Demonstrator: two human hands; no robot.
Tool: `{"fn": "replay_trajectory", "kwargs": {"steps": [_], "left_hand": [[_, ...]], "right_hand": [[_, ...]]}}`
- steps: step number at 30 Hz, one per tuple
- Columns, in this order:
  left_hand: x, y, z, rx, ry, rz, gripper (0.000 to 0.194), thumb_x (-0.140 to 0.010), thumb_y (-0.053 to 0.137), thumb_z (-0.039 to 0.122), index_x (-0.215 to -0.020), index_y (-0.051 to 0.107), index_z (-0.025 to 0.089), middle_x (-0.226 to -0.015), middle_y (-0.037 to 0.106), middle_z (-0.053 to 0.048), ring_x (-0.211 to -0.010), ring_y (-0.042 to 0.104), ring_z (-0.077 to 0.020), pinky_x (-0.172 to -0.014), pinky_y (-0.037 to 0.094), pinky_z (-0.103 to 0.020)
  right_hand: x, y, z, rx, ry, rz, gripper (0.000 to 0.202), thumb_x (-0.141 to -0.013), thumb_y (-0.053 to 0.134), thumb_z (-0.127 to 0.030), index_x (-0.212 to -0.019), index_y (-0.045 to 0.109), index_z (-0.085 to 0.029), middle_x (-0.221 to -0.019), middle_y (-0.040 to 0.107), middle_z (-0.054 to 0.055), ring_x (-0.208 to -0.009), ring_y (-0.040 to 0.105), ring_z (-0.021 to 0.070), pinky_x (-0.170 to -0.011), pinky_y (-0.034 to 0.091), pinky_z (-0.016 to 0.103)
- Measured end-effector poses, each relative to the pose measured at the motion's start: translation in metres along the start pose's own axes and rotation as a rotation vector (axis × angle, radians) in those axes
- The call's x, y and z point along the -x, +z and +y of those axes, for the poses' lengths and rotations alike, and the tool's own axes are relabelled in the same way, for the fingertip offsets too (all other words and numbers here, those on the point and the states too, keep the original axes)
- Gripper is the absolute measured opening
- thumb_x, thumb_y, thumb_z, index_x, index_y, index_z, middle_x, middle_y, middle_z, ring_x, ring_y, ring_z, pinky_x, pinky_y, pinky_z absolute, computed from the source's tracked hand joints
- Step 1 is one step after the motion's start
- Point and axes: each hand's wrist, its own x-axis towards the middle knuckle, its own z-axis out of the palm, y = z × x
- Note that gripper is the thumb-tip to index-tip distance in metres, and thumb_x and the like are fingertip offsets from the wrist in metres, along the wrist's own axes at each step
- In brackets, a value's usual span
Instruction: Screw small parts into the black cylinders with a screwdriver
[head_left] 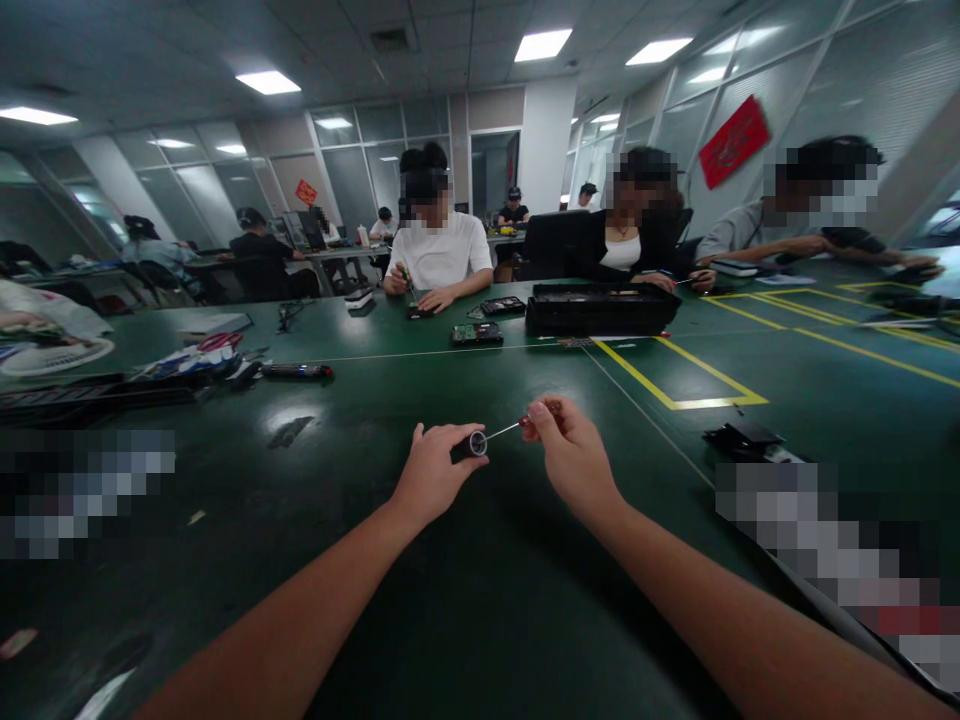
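Note:
My left hand (439,468) is closed around a small dark cylinder (478,444), whose round, pale-rimmed end faces me and to the right. What lies inside that end is too small to make out. Between the fingers of my right hand (570,445) is a screwdriver (523,422) with a red part at the handle and a thin metal shaft. The shaft points left, its tip at the cylinder's round end; whether it touches cannot be told. Both hands are above the green tabletop (450,600).
A long black housing (600,312) stands beyond my hands, beside a green circuit board (477,334). A dark cylindrical tool (298,371) lies to the left. Black parts (744,440) are at right. Across the table a person in a white shirt (439,250) handles small parts; others sit alongside.

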Motion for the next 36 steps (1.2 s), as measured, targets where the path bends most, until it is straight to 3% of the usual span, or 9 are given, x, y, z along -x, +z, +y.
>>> {"fn": "replay_trajectory", "kwargs": {"steps": [7, 13, 21, 27, 31, 36], "left_hand": [[0.0, -0.001, 0.001, 0.035, 0.002, 0.016, 0.037, -0.087, 0.071, 0.029, -0.124, 0.064, 0.032, -0.12, 0.07, -0.001, -0.117, 0.059, -0.0252, -0.118, 0.017, -0.063], [0.0, -0.001, -0.001, 0.046, 0.006, 0.031, 0.037, -0.086, 0.072, 0.029, -0.123, 0.064, 0.032, -0.121, 0.07, 0.0, -0.118, 0.059, -0.0248, -0.118, 0.016, -0.062], [0.0, 0.0, -0.003, 0.06, 0.005, 0.025, 0.038, -0.087, 0.071, 0.032, -0.124, 0.064, 0.032, -0.121, 0.07, -0.001, -0.117, 0.059, -0.0259, -0.118, 0.016, -0.063], [0.0, 0.001, -0.007, 0.039, 0.004, 0.042, 0.039, -0.086, 0.071, 0.032, -0.124, 0.064, 0.032, -0.12, 0.07, -0.002, -0.116, 0.059, -0.0263, -0.118, 0.016, -0.063], [-0.001, 0.0, -0.009, 0.022, 0.013, 0.039, 0.037, -0.086, 0.072, 0.03, -0.122, 0.065, 0.032, -0.121, 0.069, -0.001, -0.117, 0.059, -0.0258, -0.118, 0.016, -0.063], [0.0, 0.0, -0.008, 0.018, 0.021, 0.028, 0.038, -0.086, 0.072, 0.028, -0.123, 0.065, 0.032, -0.123, 0.069, -0.001, -0.119, 0.058, -0.026, -0.118, 0.015, -0.064]], "right_hand": [[-0.002, -0.002, 0.008, -0.033, 0.045, 0.022, 0.035, -0.089, 0.061, -0.053, -0.092, 0.066, -0.019, -0.083, 0.072, 0.007, -0.075, 0.068, 0.0205, -0.069, 0.052, 0.035], [-0.003, -0.007, 0.002, 0.123, 0.073, 0.062, 0.041, -0.086, 0.063, -0.06, -0.084, 0.07, -0.019, -0.068, 0.069, 0.004, -0.064, 0.063, 0.0189, -0.063, 0.046, 0.032], [-0.005, -0.003, 0.005, -0.07, 0.174, 0.04, 0.036, -0.084, 0.067, -0.054, -0.084, 0.068, -0.018, -0.078, 0.073, 0.007, -0.074, 0.067, 0.0209, -0.07, 0.049, 0.034], [-0.002, -0.008, -0.005, 0.132, 0.06, -0.077, 0.03, -0.09, 0.06, -0.049, -0.086, 0.065, -0.02, -0.061, 0.062, 0.0, -0.055, 0.056, 0.0165, -0.056, 0.041, 0.031], [0.0, -0.008, -0.005, 0.156, -0.052, -0.141, 0.012, -0.09, 0.055, -0.033, -0.09, 0.06, -0.023, -0.074, 0.066, 0.0, -0.067, 0.061, 0.0178, -0.062, 0.043, 0.031], [-0.001, -0.009, -0.004, 0.292, -0.051, -0.131, 0.037, -0.098, 0.043, -0.048, -0.09, 0.069, -0.023, -0.061, 0.061, 0.0, -0.058, 0.059, 0.0193, -0.057, 0.04, 0.032]]}}
